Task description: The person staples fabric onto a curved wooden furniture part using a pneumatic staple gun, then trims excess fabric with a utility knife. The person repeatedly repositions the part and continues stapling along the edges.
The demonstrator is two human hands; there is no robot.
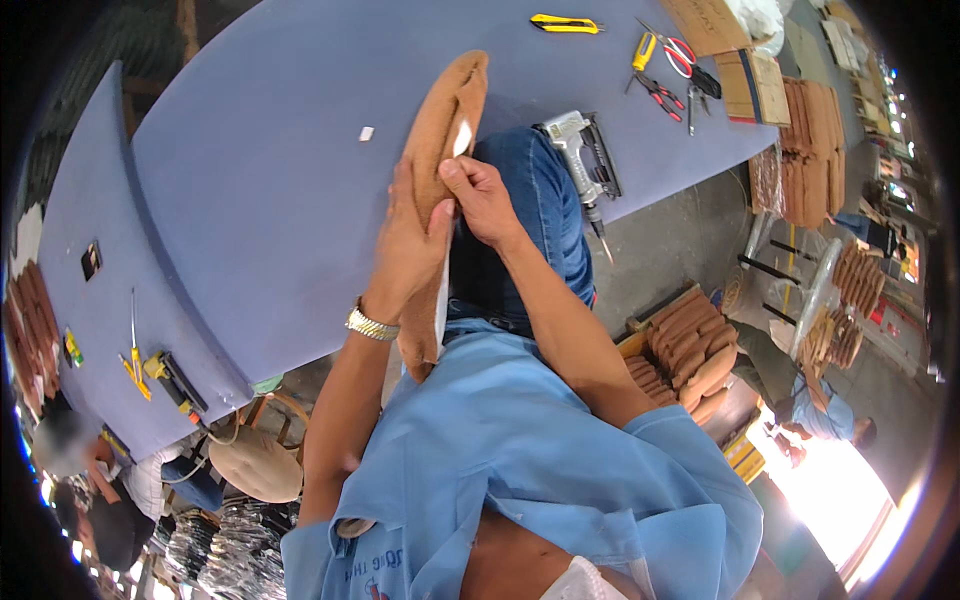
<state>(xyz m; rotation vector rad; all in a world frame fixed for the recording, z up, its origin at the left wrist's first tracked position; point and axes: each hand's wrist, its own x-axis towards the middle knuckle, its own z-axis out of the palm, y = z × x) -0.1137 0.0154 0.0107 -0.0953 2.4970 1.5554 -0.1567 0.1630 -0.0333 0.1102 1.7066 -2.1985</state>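
A long, narrow brown fabric-covered padded piece (437, 130) lies lengthwise over my lap and the blue table edge, its far end pointing away from me. White shows along its right side, where the fabric edge parts. My left hand (408, 235) wraps round the middle of the piece from the left, and a watch is on that wrist. On the right edge, just below a white patch, my right hand (482, 198) is closed with thumb and fingers pinching the fabric. Close to my right hand, a silver staple gun (580, 155) lies at the table's edge beside my knee.
On the blue table (270, 150) are a yellow utility knife (565, 24), a yellow screwdriver (644, 52), red-handled scissors (681, 58) and pliers (660, 94). A second staple gun (175, 382) lies at left. Stacked brown pieces (690, 345) stand at right. Other people work nearby.
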